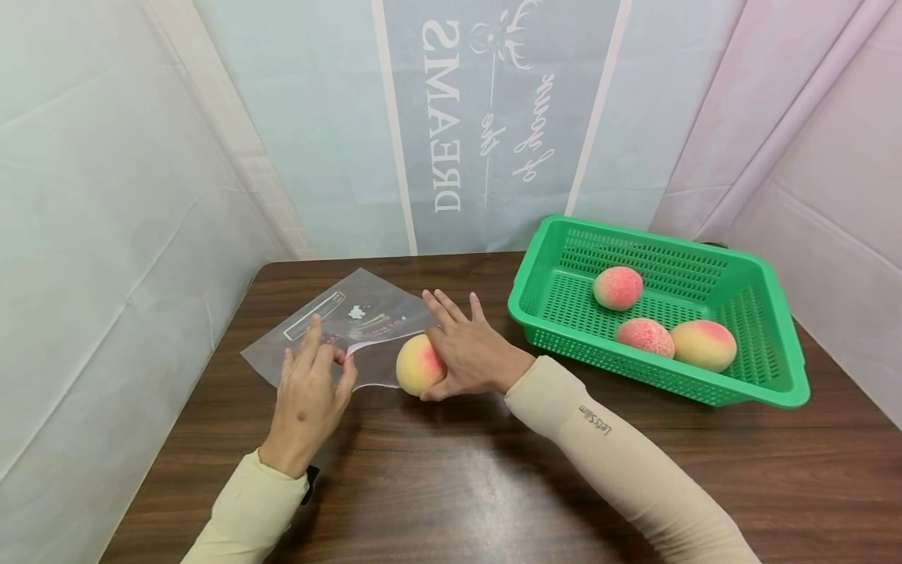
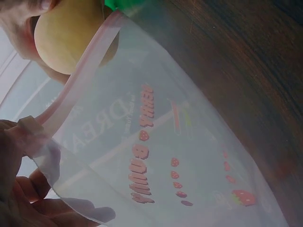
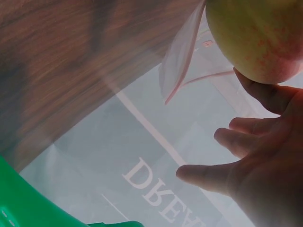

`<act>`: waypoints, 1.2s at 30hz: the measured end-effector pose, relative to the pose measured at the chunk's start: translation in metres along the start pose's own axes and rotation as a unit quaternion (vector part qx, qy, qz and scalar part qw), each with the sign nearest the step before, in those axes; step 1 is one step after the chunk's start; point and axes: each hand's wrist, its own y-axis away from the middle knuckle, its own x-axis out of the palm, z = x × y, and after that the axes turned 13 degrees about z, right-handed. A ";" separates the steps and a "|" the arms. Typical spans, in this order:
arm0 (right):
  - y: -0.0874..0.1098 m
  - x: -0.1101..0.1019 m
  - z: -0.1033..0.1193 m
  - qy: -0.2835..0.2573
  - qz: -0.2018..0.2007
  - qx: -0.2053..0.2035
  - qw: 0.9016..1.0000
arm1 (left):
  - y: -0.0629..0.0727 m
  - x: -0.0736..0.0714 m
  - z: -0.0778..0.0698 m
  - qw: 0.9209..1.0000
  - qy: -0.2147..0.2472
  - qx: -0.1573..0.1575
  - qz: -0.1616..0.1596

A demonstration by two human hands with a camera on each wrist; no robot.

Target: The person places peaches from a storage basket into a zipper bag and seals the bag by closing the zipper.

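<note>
A clear zip bag (image 1: pixel 373 301) with printed strawberries and lettering has its pink-edged mouth turned to the right. My left hand (image 1: pixel 310 392) pinches the edge of that mouth between thumb and index finger, the other fingers stretched out over the bag. A yellow and pink peach (image 1: pixel 416 364) is right at the mouth; in the left wrist view, the bag's edge (image 2: pixel 90 56) overlaps the peach (image 2: pixel 66 35). My right hand (image 1: pixel 468 348) grips the peach from its right side between thumb and index finger, with the remaining fingers spread.
A green perforated basket (image 1: pixel 524 309) stands on the right of the brown wooden table (image 1: pixel 437 486). Inside it lie a pink peach (image 1: pixel 618 287), a second pink one (image 1: pixel 644 337) and a yellowish one (image 1: pixel 705 345). Behind the table hangs a printed cloth (image 1: pixel 317 117).
</note>
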 end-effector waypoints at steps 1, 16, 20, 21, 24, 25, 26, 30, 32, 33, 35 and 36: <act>0.000 0.000 0.000 0.000 -0.002 0.003 1.000 | 0.000 0.000 0.000 1.000 0.001 0.002 0.002; -0.005 0.002 0.005 0.026 -0.017 0.019 0.999 | 0.003 0.002 0.000 0.999 0.013 0.018 0.029; -0.007 0.002 0.006 0.025 -0.027 0.025 0.999 | 0.004 0.002 0.000 0.999 0.016 0.020 0.035; -0.007 0.003 0.007 0.024 -0.029 0.027 0.999 | 0.004 0.002 0.000 0.999 0.017 0.021 0.036; -0.008 0.004 0.008 0.019 -0.028 0.039 0.999 | 0.004 0.003 0.000 0.999 0.018 0.027 0.035; -0.009 0.004 0.008 0.017 -0.026 0.044 0.999 | 0.004 0.004 0.000 0.999 0.018 0.028 0.035; -0.010 0.005 0.008 0.017 -0.024 0.050 0.998 | 0.004 0.004 -0.001 0.999 0.019 0.030 0.035; -0.012 0.007 0.010 0.013 -0.013 0.069 0.997 | 0.004 0.006 -0.002 0.999 0.016 0.036 0.035; -0.013 0.008 0.010 0.005 -0.010 0.074 0.997 | 0.004 0.006 -0.002 0.999 0.015 0.038 0.035; -0.014 0.008 0.011 -0.001 -0.009 0.076 0.997 | 0.004 0.006 -0.002 0.999 0.014 0.039 0.035; -0.015 0.009 0.012 -0.014 -0.006 0.079 0.997 | 0.005 0.007 -0.003 0.999 0.013 0.038 0.035; -0.015 0.009 0.012 -0.018 -0.005 0.080 0.997 | 0.005 0.007 -0.003 0.999 0.012 0.038 0.034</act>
